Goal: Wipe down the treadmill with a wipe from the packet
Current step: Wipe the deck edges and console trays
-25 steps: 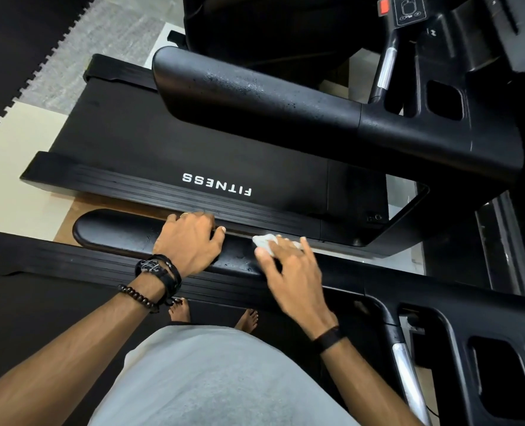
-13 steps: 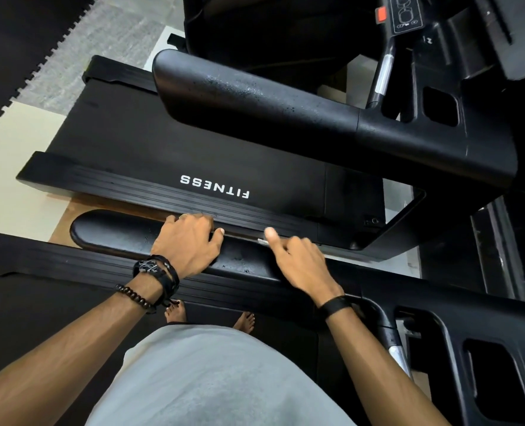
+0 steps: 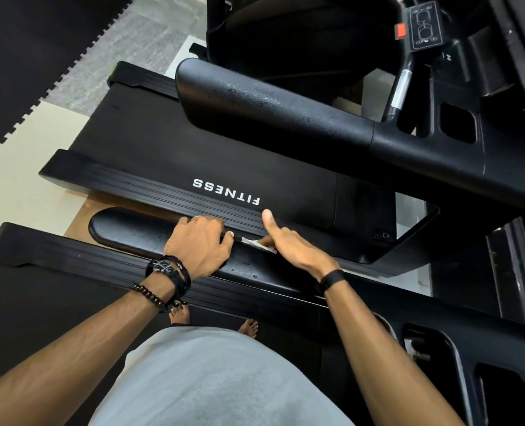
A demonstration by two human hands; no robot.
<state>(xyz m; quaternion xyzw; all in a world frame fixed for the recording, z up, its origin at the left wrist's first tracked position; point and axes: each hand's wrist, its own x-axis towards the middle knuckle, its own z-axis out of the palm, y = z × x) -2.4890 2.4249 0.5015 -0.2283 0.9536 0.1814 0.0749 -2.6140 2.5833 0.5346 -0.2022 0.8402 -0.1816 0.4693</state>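
Standing on the near treadmill (image 3: 55,302), lower left of the frame, bare feet (image 3: 181,313) showing above a grey shirt (image 3: 218,379). Gripping the near handrail (image 3: 125,232) with the left hand (image 3: 199,244): fingers curling over its far edge, thumb lying along the top. Pressing the white wipe (image 3: 256,243) against the same rail's far side with the right hand (image 3: 292,247), just right of centre; thumb sticking up and away, fingers folding down over the rail's edge out of sight, the wipe peeking out as a thin crumpled strip between the two hands. Touching neither hand to the other, though nearly meeting. Wearing a beaded bracelet (image 3: 148,295) and a black leather strap (image 3: 170,272) on the left wrist, a plain black band (image 3: 332,279) on the right.

Looking smooth, rounded and matte black along the handrail, speckled with tiny wet droplets near the hands. Showing a matching padded rail (image 3: 270,115) on the second treadmill (image 3: 193,155) at upper centre, also dotted with droplets, above a flat belt lettered FITNESS and a ribbed side rail. Holding nothing visible in the rectangular cup pockets (image 3: 458,126) of the far console at upper right, too dark to tell for certain.

Leaving a narrow strip of wood floor (image 3: 79,222) between the two decks at centre left, and cream floor plus jagged-edged black mat (image 3: 24,72) opening out at upper left.
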